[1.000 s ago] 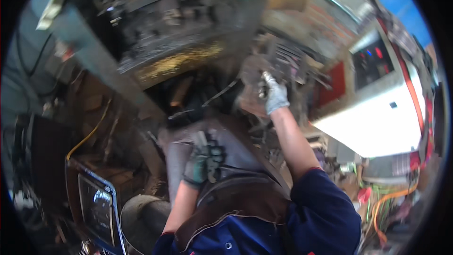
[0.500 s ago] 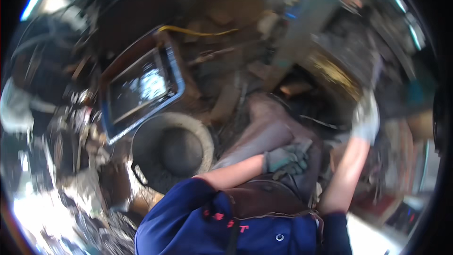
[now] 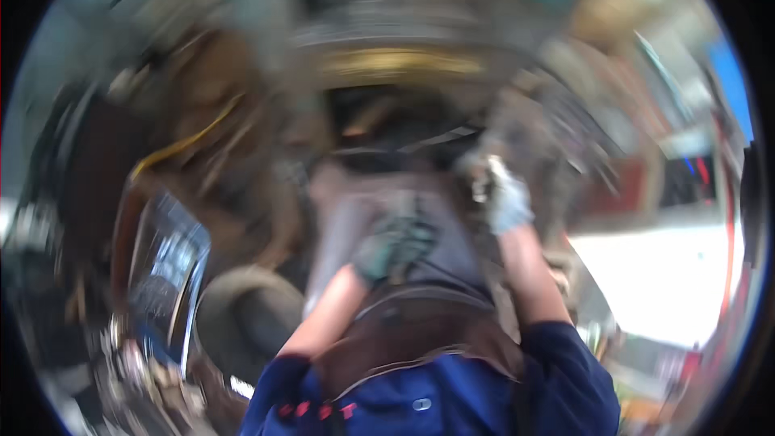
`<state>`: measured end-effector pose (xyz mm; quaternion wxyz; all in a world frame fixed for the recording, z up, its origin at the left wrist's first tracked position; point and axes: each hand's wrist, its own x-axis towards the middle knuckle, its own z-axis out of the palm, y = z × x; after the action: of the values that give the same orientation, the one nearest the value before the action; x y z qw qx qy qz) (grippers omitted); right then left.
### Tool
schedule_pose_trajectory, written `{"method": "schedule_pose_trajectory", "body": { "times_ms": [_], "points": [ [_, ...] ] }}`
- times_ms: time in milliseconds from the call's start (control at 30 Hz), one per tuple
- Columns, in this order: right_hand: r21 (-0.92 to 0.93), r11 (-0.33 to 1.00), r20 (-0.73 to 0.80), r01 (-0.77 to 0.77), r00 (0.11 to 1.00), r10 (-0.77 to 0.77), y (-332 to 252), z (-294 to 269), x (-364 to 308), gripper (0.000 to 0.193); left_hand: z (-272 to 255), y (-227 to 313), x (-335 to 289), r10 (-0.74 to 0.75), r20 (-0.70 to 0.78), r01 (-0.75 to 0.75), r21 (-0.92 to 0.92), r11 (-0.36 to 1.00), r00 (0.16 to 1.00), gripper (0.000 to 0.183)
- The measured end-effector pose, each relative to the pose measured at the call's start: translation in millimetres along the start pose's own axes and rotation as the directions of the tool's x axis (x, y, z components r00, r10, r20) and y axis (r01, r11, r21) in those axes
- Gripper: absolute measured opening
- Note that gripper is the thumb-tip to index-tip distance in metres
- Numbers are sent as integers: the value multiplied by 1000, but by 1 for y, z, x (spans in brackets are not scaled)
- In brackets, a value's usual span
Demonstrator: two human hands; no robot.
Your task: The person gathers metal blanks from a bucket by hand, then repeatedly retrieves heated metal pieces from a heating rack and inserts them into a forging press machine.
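My left hand (image 3: 397, 244), in a grey-green work glove, is over my lap on a brown apron (image 3: 420, 319). Its fingers look curled around something; a pale bit shows above the glove and a tan bit below, but blur hides its kind. To the right, beside my knee, is my right hand (image 3: 508, 198) in a pale glove. Motion smears its fingers, and a small whitish, shiny patch at their tips cannot be made out. Ahead of my lap is a dark opening (image 3: 395, 117) with an orange-brown spot inside, under a yellowish metal edge (image 3: 404, 61).
On the left stand a round grey tub (image 3: 211, 319) and a blue-rimmed rectangular basin (image 3: 202, 246) with reflecting liquid. A yellow cord or strip (image 3: 182, 145) runs beyond the basin. Blurred clutter lies on both sides, with a bright white area (image 3: 654, 274) at right.
My view has swung to the right, so basin and tub sit farther left. My right hand has drawn back from beside the yellow-edged block toward my knee. My left hand stays over my lap.
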<state>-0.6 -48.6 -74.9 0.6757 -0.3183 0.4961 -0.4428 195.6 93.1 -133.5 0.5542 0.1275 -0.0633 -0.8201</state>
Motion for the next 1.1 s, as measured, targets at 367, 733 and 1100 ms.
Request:
{"method": "schedule_pose_trajectory", "body": {
  "times_ms": [367, 733, 1100],
  "points": [
    [43, 995, -638, 88, 769, -40, -52, -167, 46, 31, 15, -16, 16, -68, -183, 108, 218, 970, 981, 22],
    [-84, 969, -34, 233, 971, -236, -70, -51, -40, 27, 7, -7, 8, -60, -42, 64, 102, 993, 997, 32],
    [-263, 913, 259, 312, 934, -244, -131, 154, 40, 21, -6, -6, 3, -48, -46, 53, 131, 990, 998, 35]
  ]
}}
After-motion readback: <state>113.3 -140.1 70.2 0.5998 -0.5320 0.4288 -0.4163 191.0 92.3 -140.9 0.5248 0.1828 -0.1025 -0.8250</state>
